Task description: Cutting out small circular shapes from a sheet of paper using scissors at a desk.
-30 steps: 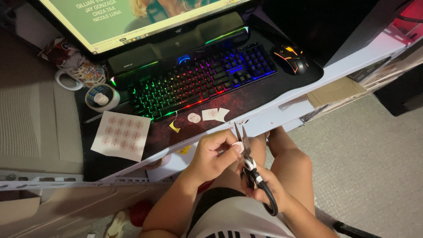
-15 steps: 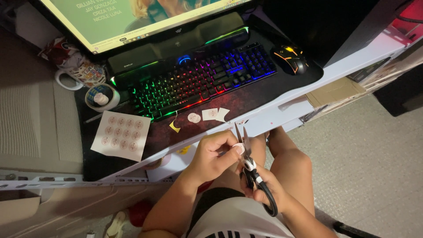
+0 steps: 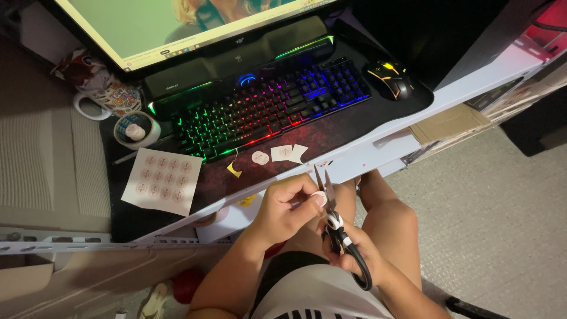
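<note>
Person seated at table (image 3: 378,155), hands over lap just below table edge. Right hand (image 3: 359,251) closed round black handles of scissors (image 3: 332,217); blades point up, slightly apart. Left hand (image 3: 284,208) pinches small round paper piece (image 3: 319,198) betw. thumb & fingertips, held right at the blades; piece touches blade area, mostly hidden by fingers. Knees visible under hands.

On table: sheet of round stickers (image 3: 162,180) at left, near front edge. Three small cut pieces (image 3: 279,153) lie in a row just in front of keyboard (image 3: 269,106), w/ yellow scrap (image 3: 234,169) beside them. Keyboard lit in rainbow colours; mouse (image 3: 390,77) to its right, also lit. Monitor (image 3: 177,20) behind keyboard. Two mugs (image 3: 109,97) at far left; roll of tape (image 3: 134,130) in holder next to them.
</note>
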